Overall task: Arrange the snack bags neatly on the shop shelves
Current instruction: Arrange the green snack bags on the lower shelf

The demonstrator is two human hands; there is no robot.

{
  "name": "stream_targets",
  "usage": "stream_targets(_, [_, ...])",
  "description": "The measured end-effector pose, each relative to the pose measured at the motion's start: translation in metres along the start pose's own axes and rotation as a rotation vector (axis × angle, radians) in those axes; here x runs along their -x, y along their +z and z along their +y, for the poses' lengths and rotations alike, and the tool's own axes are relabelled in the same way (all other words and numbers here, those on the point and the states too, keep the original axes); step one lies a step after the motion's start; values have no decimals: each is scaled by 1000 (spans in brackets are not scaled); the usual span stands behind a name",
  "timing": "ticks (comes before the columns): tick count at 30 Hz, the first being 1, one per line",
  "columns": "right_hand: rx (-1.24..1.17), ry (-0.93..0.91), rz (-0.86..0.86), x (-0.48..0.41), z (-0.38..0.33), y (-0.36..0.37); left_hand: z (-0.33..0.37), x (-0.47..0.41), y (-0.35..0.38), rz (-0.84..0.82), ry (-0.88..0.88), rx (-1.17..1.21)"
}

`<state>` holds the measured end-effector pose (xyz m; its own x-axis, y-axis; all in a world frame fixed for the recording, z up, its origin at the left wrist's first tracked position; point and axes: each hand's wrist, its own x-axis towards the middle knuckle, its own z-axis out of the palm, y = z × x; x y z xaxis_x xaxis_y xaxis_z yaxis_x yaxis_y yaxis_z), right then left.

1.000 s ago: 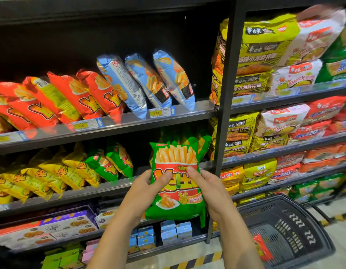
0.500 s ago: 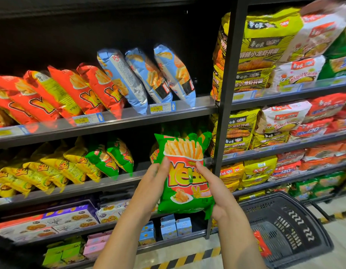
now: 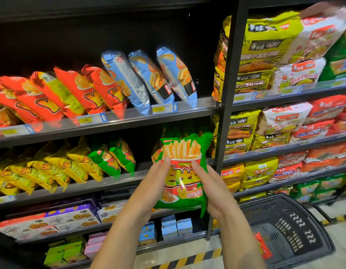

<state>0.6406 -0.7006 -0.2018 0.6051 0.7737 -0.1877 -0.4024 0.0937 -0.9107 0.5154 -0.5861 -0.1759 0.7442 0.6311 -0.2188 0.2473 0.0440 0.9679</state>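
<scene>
I hold the green snack bag (image 3: 182, 171) upright between both hands, in front of the right end of the middle shelf (image 3: 129, 177); my left hand (image 3: 154, 183) grips its left edge and my right hand (image 3: 213, 189) its right edge, thumbs lying on the front, the other fingers hidden behind it; I cannot tell whether it rests on the shelf yet. Green tops show just behind it, so I judge it belongs with that stack. On the upper shelf the red bags (image 3: 86, 92) and blue bags (image 3: 149, 78) already stand in leaning rows; on the middle shelf the yellow bags (image 3: 57, 167) and two green bags (image 3: 112, 158) lean in a row at the left, with a gap between them and my bag. So much looks done; this bag is not yet set down, and the rows may want straightening. The basket (image 3: 284, 226) at the near right holds a red packet (image 3: 262, 247), so I reckon some stock is left.
</scene>
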Motion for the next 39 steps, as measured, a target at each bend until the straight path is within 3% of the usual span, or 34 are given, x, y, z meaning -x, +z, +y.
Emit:
stream_targets(4, [-11,39,-62,3,-4,8,-8,-4,2,21,-64,-45])
stream_targets(7, [-27,47,-99,5,-9,3,-9,0,1,39,-79,68])
stream_targets(14, [-23,13,-182,10,-12,2,-13,4,-1,63,-10,130])
stream_targets(21, [256,-66,-109,8,1,11,-13,7,0,186,28,-38])
stream_targets(26, [353,-99,-8,2,11,6,-17,6,-7,136,28,-21])
stream_targets(33, [313,-26,-113,-12,16,-10,-28,3,-35,-22,22,110])
stream_targets(39, [311,29,-159,-43,31,9,-40,-12,-61,104,-41,96])
